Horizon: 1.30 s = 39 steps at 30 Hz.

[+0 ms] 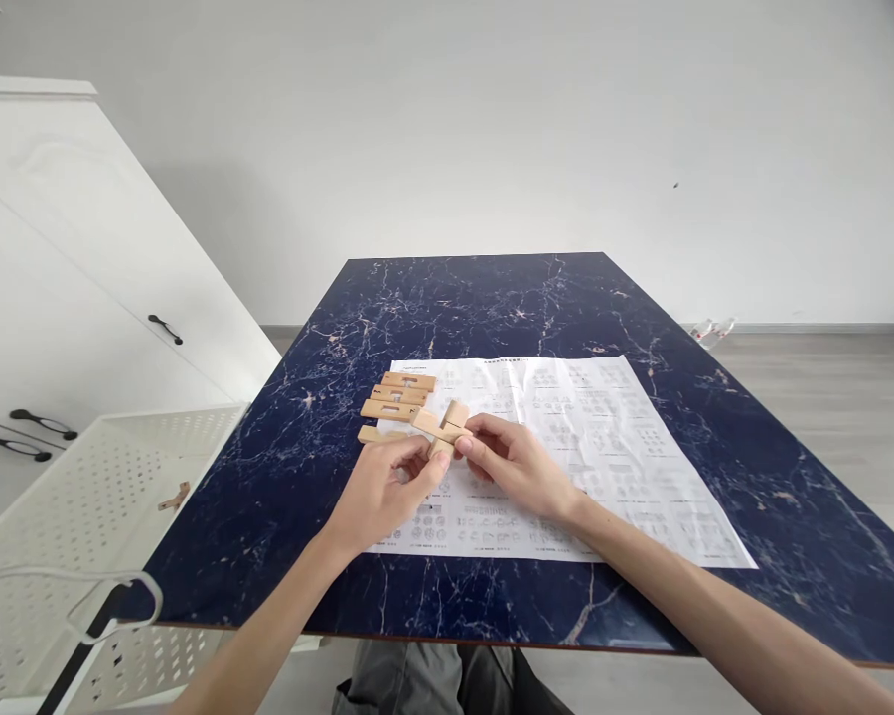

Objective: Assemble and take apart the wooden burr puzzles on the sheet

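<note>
Between my two hands is a cluster of interlocking wooden puzzle pieces [447, 429], held just above a printed sheet [566, 457]. The fingers of my left hand [379, 494] pinch its near left side. My right hand [518, 465] grips its right end with thumb and forefinger. Left of the cluster lie several flat wooden pieces with slots, the middle one a slotted wooden piece [400, 395], in a row over the sheet's left edge. Nearest my left hand is another wooden piece [372, 435], partly hidden behind the cluster and my fingers.
The sheet, creased and covered in small diagrams, lies on a dark blue marble-patterned table [462, 308]. At the left stand a white perforated basket [52, 506] with a small brown wooden piece [175, 497] in it, a white cable [60, 573] and a white cabinet [81, 248].
</note>
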{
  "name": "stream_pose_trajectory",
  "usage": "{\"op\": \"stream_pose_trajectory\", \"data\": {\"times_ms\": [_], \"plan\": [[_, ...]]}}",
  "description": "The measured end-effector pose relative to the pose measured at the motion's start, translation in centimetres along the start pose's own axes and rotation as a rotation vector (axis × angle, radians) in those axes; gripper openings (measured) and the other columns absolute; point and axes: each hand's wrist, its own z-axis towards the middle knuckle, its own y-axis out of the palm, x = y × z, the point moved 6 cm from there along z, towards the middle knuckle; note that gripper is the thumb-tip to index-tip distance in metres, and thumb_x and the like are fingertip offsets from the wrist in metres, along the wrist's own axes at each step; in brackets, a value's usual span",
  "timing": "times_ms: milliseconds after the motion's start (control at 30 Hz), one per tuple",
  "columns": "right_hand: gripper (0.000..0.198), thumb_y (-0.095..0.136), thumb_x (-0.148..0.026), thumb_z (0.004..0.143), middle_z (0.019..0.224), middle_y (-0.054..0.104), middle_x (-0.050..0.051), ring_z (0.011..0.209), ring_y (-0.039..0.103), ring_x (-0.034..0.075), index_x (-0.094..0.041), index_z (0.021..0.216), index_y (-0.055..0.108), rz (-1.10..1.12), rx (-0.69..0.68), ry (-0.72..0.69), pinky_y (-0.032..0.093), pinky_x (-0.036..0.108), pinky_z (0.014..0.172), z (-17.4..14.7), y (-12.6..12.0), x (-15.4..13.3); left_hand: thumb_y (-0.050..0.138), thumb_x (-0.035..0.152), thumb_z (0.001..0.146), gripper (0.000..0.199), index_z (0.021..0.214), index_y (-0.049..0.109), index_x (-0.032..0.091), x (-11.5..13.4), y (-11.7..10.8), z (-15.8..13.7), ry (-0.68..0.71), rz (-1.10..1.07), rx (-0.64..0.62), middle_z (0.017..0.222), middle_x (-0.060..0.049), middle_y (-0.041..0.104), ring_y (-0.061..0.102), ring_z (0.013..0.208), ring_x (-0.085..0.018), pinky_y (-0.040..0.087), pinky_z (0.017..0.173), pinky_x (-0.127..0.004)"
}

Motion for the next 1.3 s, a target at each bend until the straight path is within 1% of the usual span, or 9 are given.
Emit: {"op": "stream_pose_trajectory", "data": {"times_ms": [200, 333, 433, 500, 567, 800, 967, 1200, 1300], "plan": [[0.051, 0.047, -0.067, 0.107, 0.070, 0.050, -0.003, 0.062, 0.044, 0.014, -0.021, 0.089, 0.056, 0.005, -0.107, 0.014, 0.037, 0.031, 0.061, -0.4, 0.6, -0.2, 0.055, 0.043, 0.101, 0.045, 0.062, 0.050, 0.019, 0.5, 0.0, 0.2, 0.007, -0.077, -0.033, 0.060, 0.003, 0.052, 0.049, 0.061, -0.014, 0.039, 0.062, -0.028], [0.050, 0.043, -0.065, 0.110, 0.071, 0.049, -0.003, 0.063, 0.044, 0.014, -0.022, 0.086, 0.052, 0.087, -0.163, 0.041, 0.038, 0.032, 0.062, -0.7, 1.2, 0.3, 0.052, 0.042, 0.102, 0.044, 0.065, 0.046, 0.020, 0.4, 0.4, 0.2, 0.015, -0.150, -0.079, 0.063, 0.003, 0.046, 0.043, 0.062, -0.013, 0.035, 0.062, -0.029], [0.049, 0.044, -0.064, 0.110, 0.070, 0.047, -0.003, 0.060, 0.043, 0.014, -0.022, 0.085, 0.051, 0.163, -0.172, 0.054, 0.037, 0.032, 0.060, -0.7, 1.6, 0.4, 0.046, 0.046, 0.106, 0.044, 0.070, 0.042, 0.021, 0.0, 1.1, 0.0, -0.004, -0.246, -0.180, 0.064, 0.005, 0.037, 0.033, 0.059, -0.012, 0.027, 0.058, -0.030], [0.049, 0.046, -0.063, 0.110, 0.069, 0.045, -0.004, 0.058, 0.042, 0.013, -0.022, 0.084, 0.050, 0.208, -0.184, 0.062, 0.036, 0.031, 0.058, -0.6, 1.8, 0.3, 0.041, 0.048, 0.108, 0.045, 0.072, 0.040, 0.021, -0.1, 1.6, -0.1, -0.016, -0.306, -0.258, 0.064, 0.005, 0.035, 0.031, 0.058, -0.012, 0.025, 0.056, -0.030], [0.049, 0.048, -0.063, 0.109, 0.069, 0.044, -0.004, 0.056, 0.040, 0.012, -0.022, 0.083, 0.049, 0.243, -0.196, 0.073, 0.034, 0.030, 0.056, -0.6, 2.0, 0.3, 0.039, 0.049, 0.109, 0.046, 0.072, 0.038, 0.022, -0.1, 1.8, -0.1, -0.017, -0.321, -0.290, 0.064, 0.005, 0.036, 0.031, 0.058, -0.012, 0.025, 0.057, -0.031], [0.049, 0.057, -0.064, 0.105, 0.074, 0.039, -0.004, 0.058, 0.034, 0.011, -0.021, 0.081, 0.051, 0.380, -0.195, 0.143, 0.027, 0.028, 0.052, -0.8, 2.2, 0.7, 0.039, 0.049, 0.105, 0.042, 0.074, 0.037, 0.022, 0.1, 1.9, -0.1, -0.037, -0.227, -0.285, 0.064, 0.005, 0.034, 0.029, 0.058, -0.012, 0.024, 0.055, -0.030], [0.051, 0.060, -0.066, 0.102, 0.073, 0.037, -0.005, 0.059, 0.029, 0.012, -0.021, 0.080, 0.050, 0.400, -0.187, 0.184, 0.025, 0.029, 0.053, -0.9, 2.2, 1.1, 0.037, 0.049, 0.105, 0.042, 0.073, 0.037, 0.022, 0.1, 1.9, -0.3, -0.023, -0.177, -0.296, 0.065, 0.003, 0.037, 0.034, 0.060, -0.013, 0.027, 0.057, -0.030], [0.046, 0.058, -0.060, 0.106, 0.072, 0.037, -0.005, 0.058, 0.028, 0.011, -0.021, 0.082, 0.051, 0.435, -0.215, 0.162, 0.023, 0.029, 0.053, -1.0, 2.3, 1.0, 0.039, 0.049, 0.104, 0.042, 0.072, 0.036, 0.022, -0.1, 1.9, -0.4, 0.014, -0.142, -0.256, 0.064, 0.004, 0.037, 0.034, 0.059, -0.013, 0.027, 0.056, -0.030], [0.046, 0.054, -0.061, 0.107, 0.069, 0.040, -0.005, 0.056, 0.033, 0.011, -0.021, 0.085, 0.051, 0.412, -0.245, 0.127, 0.025, 0.030, 0.054, -1.0, 2.4, 0.6, 0.039, 0.050, 0.105, 0.045, 0.072, 0.044, 0.021, 0.0, 1.7, -0.4, 0.040, -0.114, -0.209, 0.065, 0.002, 0.045, 0.040, 0.060, -0.014, 0.032, 0.057, -0.029]]}}
